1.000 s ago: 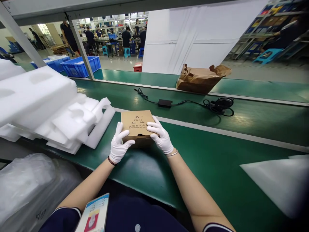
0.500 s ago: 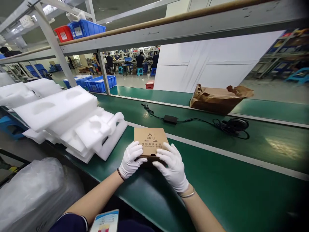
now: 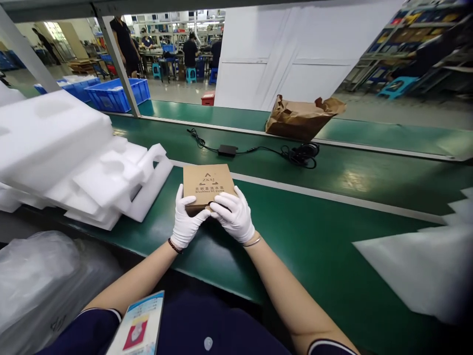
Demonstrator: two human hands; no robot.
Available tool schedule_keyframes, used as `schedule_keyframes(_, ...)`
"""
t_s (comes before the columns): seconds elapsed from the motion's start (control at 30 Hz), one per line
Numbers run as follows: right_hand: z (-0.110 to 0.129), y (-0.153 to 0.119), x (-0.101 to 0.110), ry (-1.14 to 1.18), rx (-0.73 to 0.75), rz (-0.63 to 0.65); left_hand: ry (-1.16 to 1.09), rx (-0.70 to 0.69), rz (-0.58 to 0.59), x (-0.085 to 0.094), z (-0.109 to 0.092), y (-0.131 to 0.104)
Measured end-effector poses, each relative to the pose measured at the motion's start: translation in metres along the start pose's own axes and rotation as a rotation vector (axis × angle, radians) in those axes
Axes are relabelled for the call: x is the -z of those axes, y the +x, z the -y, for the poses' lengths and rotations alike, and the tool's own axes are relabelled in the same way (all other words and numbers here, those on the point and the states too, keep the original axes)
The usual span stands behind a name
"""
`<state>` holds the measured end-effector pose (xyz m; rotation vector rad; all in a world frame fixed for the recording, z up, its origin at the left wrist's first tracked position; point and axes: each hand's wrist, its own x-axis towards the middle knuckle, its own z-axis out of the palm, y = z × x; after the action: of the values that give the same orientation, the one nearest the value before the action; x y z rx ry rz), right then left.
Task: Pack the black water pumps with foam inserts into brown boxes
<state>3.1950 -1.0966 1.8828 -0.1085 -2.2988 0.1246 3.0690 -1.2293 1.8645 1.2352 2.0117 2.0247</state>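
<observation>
A small brown cardboard box (image 3: 208,180), printed "ZKSJ" and "Brushless DC pump", rests on the green bench in front of me. My left hand (image 3: 185,217), in a white glove, grips its left front corner, thumb at the front edge. On the right front side, my gloved right hand (image 3: 234,213) holds the box with fingers over the lid's edge. Both thumbs nearly meet at the front, where a dark gap shows under the lid. What is inside is hidden. Beyond the box lies a black power adapter (image 3: 227,150) with its coiled cable (image 3: 301,154).
White foam pieces (image 3: 99,182) are piled on the left. A crumpled brown paper bag (image 3: 301,118) stands at the back, and white sheets (image 3: 424,266) lie at right. Blue bins (image 3: 118,96) sit behind a metal post. Several people are in the background.
The camera view has tilted down and shifted right, bringing the white sheets into sight. Both hands still hold the box, and the right fingers have closed in nearer its front middle.
</observation>
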Motion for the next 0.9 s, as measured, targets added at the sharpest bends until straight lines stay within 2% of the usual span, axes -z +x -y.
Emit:
schedule_keyframes(0.13,0.005,0.004,-0.005,-0.046,-0.124,-0.044,0.039,-0.025,-0.028,-0.002,0.003,0.002)
schedule_keyframes(0.27,0.021,0.011,-0.007,-0.067,-0.248,-0.114,0.131,-0.057,-0.101,-0.004,0.004,0.001)
schedule_keyframes(0.33,0.032,0.01,-0.005,-0.13,-0.262,-0.077,0.131,-0.088,-0.08,-0.004,0.004,0.001)
schedule_keyframes(0.43,0.039,-0.004,-0.001,-0.294,-0.313,0.036,0.038,-0.136,0.096,-0.012,0.006,0.004)
schedule_keyframes(0.5,0.028,-0.022,0.004,-0.424,-0.405,0.004,-0.034,-0.155,0.321,-0.027,0.009,0.009)
schedule_keyframes(0.57,0.002,-0.042,0.017,-0.542,-0.505,-0.07,-0.032,-0.161,0.622,-0.05,0.013,0.013)
schedule_keyframes(0.63,-0.035,-0.06,0.037,-0.624,-0.619,-0.103,0.11,-0.23,0.937,-0.075,0.017,0.011)
schedule_keyframes(0.7,-0.079,-0.074,0.064,-0.649,-0.738,-0.122,0.333,-0.393,1.118,-0.094,0.021,0.005)
schedule_keyframes(0.73,-0.103,-0.079,0.077,-0.642,-0.787,-0.144,0.433,-0.486,1.149,-0.101,0.022,0.001)
schedule_keyframes(0.8,-0.152,-0.082,0.105,-0.611,-0.863,-0.175,0.551,-0.618,1.138,-0.11,0.024,-0.004)
schedule_keyframes(0.9,-0.214,-0.069,0.145,-0.618,-0.952,-0.162,0.597,-0.663,1.125,-0.114,0.025,-0.004)
